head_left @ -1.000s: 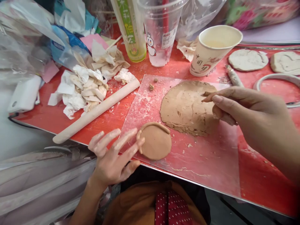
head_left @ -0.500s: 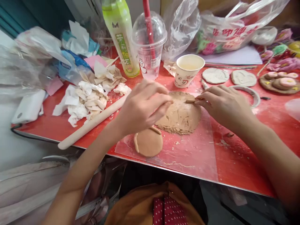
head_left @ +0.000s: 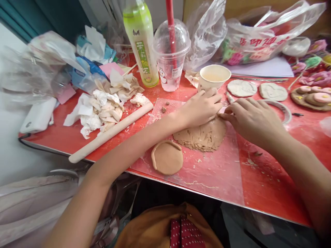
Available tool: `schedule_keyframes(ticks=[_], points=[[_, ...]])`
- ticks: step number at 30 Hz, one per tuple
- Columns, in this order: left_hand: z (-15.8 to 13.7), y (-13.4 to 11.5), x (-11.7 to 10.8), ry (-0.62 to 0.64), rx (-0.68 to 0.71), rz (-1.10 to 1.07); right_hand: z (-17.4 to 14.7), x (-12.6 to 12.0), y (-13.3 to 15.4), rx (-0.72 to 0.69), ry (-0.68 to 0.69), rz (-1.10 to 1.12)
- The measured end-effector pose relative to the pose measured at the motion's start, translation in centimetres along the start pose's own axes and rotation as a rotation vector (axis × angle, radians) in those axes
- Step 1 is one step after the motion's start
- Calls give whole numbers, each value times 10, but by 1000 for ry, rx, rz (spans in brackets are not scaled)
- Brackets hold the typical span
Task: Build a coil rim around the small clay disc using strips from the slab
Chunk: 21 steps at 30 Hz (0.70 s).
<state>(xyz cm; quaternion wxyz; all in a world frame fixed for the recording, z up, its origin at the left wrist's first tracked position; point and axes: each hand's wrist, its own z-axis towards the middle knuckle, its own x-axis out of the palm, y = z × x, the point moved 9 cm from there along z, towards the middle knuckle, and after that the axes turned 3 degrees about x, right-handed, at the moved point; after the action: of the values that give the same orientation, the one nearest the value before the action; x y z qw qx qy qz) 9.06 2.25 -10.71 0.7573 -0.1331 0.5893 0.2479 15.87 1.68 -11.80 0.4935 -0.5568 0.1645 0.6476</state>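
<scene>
My left hand (head_left: 203,109) had left the small, round, orange-brown clay disc (head_left: 169,159), where its fingers were a second earlier, and crossed to the broad, rough-edged brown clay slab (head_left: 201,138). There it met my right hand (head_left: 249,115), and the two came together over the slab's far right part, fingertips close. Half a second before, the right fingers had held a short brown clay roll; now my hands hid most of whatever lay between them, and I could not tell how firmly either was closed.

I judged that the work had shifted to the slab, leaving the disc nearer me, with its thin clay strip (head_left: 154,159) along only the left and far edge.

Just beyond my left hand, a white paper cup (head_left: 214,80) stood with its base hidden by my knuckles. Beyond my right hand, that hand partly covered a flat, pale ring (head_left: 287,113). Room seemed widest on the near side of my right hand, where the see-through plastic sheet (head_left: 217,175) carried crumbs and the red worktop (head_left: 271,193) ran to its front edge.
</scene>
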Motion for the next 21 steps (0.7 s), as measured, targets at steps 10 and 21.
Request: schedule_keyframes(ticks=[10,21], points=[[7,-2,-32,-7,-23,62,3,-17,-22,308,85,729],[-43,-22,-70,-206,9,-5,-5,-12,23,407,307,1592]])
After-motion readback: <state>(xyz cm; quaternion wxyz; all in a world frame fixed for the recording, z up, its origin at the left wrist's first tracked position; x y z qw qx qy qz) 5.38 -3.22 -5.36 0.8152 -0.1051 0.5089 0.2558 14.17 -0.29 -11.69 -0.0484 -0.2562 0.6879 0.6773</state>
